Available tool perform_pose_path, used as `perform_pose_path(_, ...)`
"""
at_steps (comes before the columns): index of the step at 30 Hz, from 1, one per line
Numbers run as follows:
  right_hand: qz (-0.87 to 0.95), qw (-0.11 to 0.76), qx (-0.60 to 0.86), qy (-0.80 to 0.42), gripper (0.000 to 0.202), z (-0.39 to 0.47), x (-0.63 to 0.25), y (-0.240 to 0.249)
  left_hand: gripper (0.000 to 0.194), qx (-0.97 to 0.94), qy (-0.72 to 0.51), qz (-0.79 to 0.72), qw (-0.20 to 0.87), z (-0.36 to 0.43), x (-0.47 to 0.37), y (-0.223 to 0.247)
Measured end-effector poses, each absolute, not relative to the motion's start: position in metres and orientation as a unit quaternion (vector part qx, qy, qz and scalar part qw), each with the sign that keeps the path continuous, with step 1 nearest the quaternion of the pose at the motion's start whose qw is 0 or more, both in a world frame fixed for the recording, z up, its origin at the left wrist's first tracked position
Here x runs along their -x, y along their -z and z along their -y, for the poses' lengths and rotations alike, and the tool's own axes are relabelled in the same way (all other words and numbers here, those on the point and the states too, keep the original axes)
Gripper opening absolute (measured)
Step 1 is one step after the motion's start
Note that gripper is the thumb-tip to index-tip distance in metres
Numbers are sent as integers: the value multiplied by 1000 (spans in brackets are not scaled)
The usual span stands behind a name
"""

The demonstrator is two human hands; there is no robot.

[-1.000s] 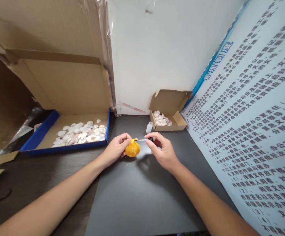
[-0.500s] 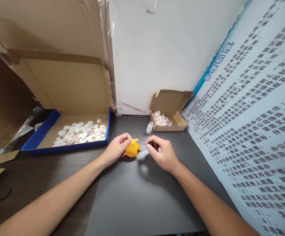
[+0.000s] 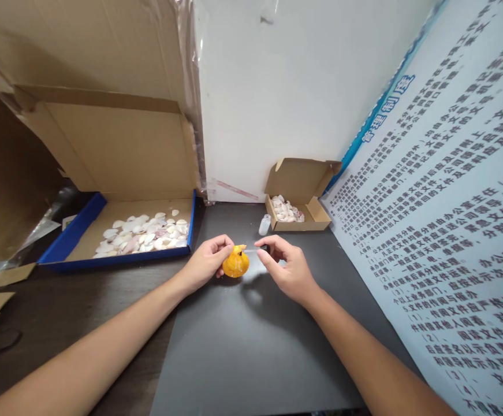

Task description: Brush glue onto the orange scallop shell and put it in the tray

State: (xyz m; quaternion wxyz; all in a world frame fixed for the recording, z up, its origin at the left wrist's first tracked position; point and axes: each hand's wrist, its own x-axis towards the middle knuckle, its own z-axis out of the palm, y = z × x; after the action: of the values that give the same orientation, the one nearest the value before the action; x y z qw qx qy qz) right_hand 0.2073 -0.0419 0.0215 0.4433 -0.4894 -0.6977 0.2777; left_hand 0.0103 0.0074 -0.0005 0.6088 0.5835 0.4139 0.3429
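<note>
Out on the left sat the blue-sided box (image 3: 73, 231), its pale shells (image 3: 142, 232) heaped toward the front. Next came the left hand (image 3: 210, 258), thumb and fingers pinching the yellow shell-shaped piece (image 3: 235, 266) by its left side, over the grey mat (image 3: 242, 346). And there was the change! Half a second earlier the dark tip of the thin tool (image 3: 252, 250) was at the piece's lower right edge; now it was up by the narrow top, though contact was too small to tell. That suggested work going over several parts of the surface, not yet finished. The right hand (image 3: 289, 265) pinched the tool's dark end. Just beyond stood the small bottle (image 3: 264, 225), beside the small cardboard box (image 3: 294, 226) holding more shells.
</note>
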Motion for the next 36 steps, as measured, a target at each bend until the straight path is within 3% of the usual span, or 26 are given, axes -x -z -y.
perform_pose_path(4, 707, 420, 504, -264, 10, 42, -208, -21, 32, -588, -339, -419, 603, -7, -10, 0)
perform_pose_path(10, 692, 457, 475, -295, 17, 42, -208, -21, 32, -585, -340, -419, 606, -8, -10, 2)
perform_pose_path(15, 725, 408, 490, -260, 9, 43, -208, -21, 31, -586, -341, -421, 602, -7, -10, 1)
perform_pose_path(21, 706, 447, 476, -275, 15, 42, -208, -19, 32, -586, -341, -416, 606, -8, -10, 2)
perform_pose_path(28, 740, 400, 477, -253, 8, 43, -208, -22, 31, -580, -345, -418, 608, -8, -10, 2)
perform_pose_path(36, 713, 416, 492, -277, 15, 42, -208, -18, 39, -569, -334, -414, 627, -8, -10, 2)
